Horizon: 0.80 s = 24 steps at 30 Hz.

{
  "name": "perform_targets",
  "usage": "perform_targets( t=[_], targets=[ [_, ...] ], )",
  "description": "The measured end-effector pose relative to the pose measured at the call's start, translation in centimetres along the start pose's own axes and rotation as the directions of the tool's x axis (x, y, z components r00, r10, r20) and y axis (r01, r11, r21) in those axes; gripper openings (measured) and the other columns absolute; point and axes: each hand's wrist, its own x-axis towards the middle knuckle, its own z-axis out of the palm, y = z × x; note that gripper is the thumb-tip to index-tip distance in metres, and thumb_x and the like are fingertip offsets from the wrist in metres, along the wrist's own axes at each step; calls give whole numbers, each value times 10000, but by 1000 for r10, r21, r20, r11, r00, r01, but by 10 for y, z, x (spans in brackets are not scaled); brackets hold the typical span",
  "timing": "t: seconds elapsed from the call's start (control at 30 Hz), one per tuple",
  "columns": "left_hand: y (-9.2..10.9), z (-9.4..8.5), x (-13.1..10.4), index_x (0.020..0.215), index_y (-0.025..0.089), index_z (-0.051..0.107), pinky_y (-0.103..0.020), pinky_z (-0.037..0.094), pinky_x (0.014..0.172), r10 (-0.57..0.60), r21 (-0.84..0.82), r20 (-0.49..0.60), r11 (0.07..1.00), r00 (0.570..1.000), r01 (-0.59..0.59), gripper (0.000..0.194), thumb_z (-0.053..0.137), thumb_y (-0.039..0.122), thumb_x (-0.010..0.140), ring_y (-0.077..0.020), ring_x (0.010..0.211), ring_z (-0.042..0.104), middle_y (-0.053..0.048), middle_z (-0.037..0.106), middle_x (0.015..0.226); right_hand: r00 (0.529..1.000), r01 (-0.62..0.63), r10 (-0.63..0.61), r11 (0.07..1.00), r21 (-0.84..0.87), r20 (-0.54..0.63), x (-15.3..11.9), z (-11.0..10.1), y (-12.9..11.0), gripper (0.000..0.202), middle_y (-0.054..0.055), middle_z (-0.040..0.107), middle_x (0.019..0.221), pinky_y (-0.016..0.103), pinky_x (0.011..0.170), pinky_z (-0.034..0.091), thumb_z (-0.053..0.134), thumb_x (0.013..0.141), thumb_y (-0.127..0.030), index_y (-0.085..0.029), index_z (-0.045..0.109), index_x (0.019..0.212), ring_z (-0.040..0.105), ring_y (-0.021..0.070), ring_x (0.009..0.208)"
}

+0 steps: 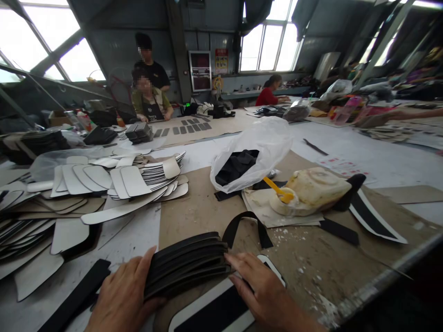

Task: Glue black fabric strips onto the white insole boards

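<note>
Here we are, toward the near edge of the table (353, 147), and the black stack (187, 265) sits right between my hands. My left hand (121, 290) grips its left end; my right hand (261, 288) has its fingers against the right end, though I can't tell whether they pinch it. So far, I'd say: the layers are gathered into one stack, but not flush, with gaps showing at the right end. Under my right hand, a white panel (211, 306) already carries its black strip, and so does another panel (377, 219) by the table's right edge. Over toward the left edge, plenty remains: heaps of white pieces (131, 182), loosely fanned, their visible faces bare. A loose band (238, 219) curls just beyond the stack.
</note>
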Motion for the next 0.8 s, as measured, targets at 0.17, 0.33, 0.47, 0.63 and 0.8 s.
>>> perform_targets(
  t=[0.17, 0.33, 0.47, 0.63, 0.8],
  targets=[
    [-1, 3, 0, 1358, 139, 344, -348, 301, 838, 23, -15, -45, 1000, 999, -24, 700, 581, 313, 723, -228, 1030, 451, -92, 517, 1162, 1000, -9, 9, 1000, 10, -21, -1, 1, -1, 377, 66, 574, 1028, 254, 849, 471, 490, 804, -91, -148, 475, 1176, 538, 142, 966],
    [5, -1, -1, 1336, 117, 380, -353, 309, 821, 25, 22, -77, 999, 997, -23, 674, 598, 283, 720, -236, 1003, 459, -98, 532, 1130, 998, -47, 49, 998, 36, -51, -1, -1, -4, 386, 66, 549, 1043, 237, 853, 464, 545, 743, -94, -163, 479, 1116, 522, 139, 997],
    [5, -1, -1, 1341, 124, 372, -355, 308, 823, 19, 16, -64, 1000, 998, -18, 676, 583, 299, 723, -238, 1007, 465, -103, 530, 1127, 998, -28, 29, 999, 32, -58, -1, 1, -5, 355, 72, 560, 1065, 251, 876, 451, 538, 745, -100, -155, 475, 1090, 513, 149, 1024],
    [0, 5, 0, 1345, 106, 357, -369, 303, 825, 39, 14, -82, 999, 996, -38, 658, 539, 303, 744, -251, 1009, 458, -121, 519, 1134, 994, -14, 18, 999, 34, -107, 0, 3, -5, 311, 74, 577, 1069, 251, 884, 447, 520, 756, -112, -154, 476, 1061, 521, 152, 1030],
    [-5, 11, 1, 1357, 134, 338, -369, 305, 826, 32, -10, -35, 999, 999, -32, 674, 520, 324, 736, -238, 1008, 463, -107, 518, 1138, 994, -1, 3, 1000, 21, -109, 1, 4, -5, 309, 77, 577, 1080, 244, 885, 443, 530, 746, -107, -153, 475, 1047, 522, 155, 1037]
  ],
)
